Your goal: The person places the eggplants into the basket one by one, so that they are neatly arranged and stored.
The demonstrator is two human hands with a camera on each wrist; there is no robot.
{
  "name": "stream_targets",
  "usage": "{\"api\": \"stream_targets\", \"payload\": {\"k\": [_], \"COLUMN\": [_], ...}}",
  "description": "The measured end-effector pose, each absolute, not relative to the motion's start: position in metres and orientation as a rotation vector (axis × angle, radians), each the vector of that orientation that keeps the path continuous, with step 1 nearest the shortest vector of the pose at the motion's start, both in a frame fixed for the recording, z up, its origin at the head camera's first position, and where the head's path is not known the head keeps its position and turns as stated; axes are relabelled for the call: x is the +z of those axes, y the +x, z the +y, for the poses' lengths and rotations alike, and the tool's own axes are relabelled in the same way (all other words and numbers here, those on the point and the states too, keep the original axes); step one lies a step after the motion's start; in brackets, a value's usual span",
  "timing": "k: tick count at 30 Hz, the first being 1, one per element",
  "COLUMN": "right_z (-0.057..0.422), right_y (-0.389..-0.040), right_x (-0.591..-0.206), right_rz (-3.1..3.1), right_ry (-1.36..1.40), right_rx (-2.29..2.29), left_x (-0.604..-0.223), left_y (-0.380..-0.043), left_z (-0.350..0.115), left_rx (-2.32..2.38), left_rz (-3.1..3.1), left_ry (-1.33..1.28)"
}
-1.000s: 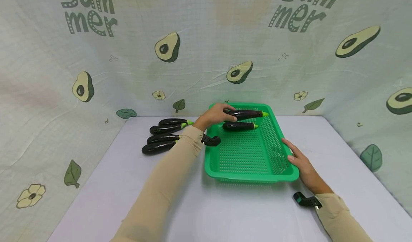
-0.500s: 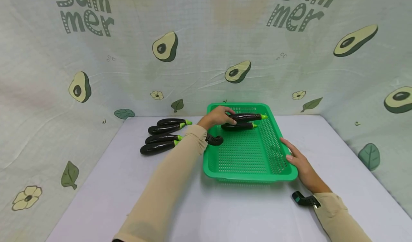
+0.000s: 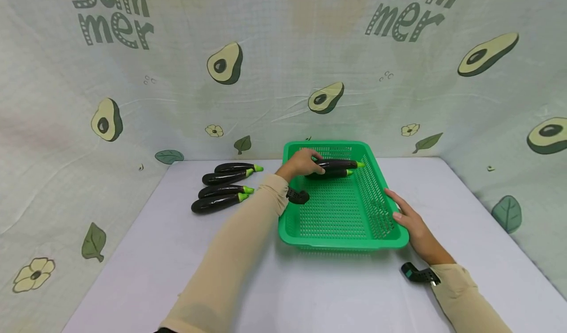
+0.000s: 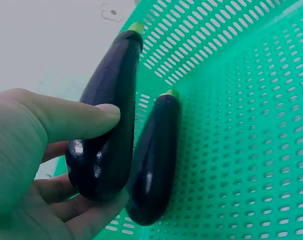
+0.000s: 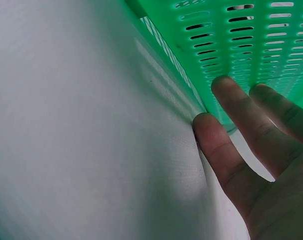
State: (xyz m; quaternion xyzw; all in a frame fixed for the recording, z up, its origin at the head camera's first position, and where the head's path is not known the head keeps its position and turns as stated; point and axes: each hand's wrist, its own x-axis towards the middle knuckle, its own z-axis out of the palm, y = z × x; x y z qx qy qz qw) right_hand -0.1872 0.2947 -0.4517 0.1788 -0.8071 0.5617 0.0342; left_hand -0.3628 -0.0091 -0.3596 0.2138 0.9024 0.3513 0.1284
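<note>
In the head view my left hand (image 3: 302,164) reaches over the far left of a green plastic basket (image 3: 333,224). It grips an eggplant (image 3: 337,164) by its rounded end, and the green stem points right. The left wrist view shows the thumb on top of this eggplant (image 4: 111,80) and fingers beneath. A second eggplant (image 4: 155,160) lies in the basket beside it, partly hidden in the head view. My right hand (image 3: 416,229) holds the basket's right rim, thumb on the rim. In the right wrist view its other fingers (image 5: 251,125) are against the outer wall, below the rim.
Several more eggplants (image 3: 217,203) lie side by side on the white tabletop (image 3: 155,254), left of the basket. Behind the table hangs a cloth (image 3: 274,67) printed with avocados. The basket stands near the table's back edge.
My left hand has lowered the eggplant slightly toward the front, so it now covers more of the one lying in the basket. My right hand stays on the rim.
</note>
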Motion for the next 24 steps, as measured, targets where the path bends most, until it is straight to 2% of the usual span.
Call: {"api": "stream_targets", "payload": {"k": [24], "right_z": [0.295], "right_y": [-0.189], "right_x": [-0.453], "right_rz": [-2.484], "right_ry": [0.565], "right_rx": [1.708], "left_x": [-0.372], "left_y": [-0.358], "left_z": [-0.001], "left_rx": [0.699], "left_rz": [2.753], "left_ry": [0.555]}}
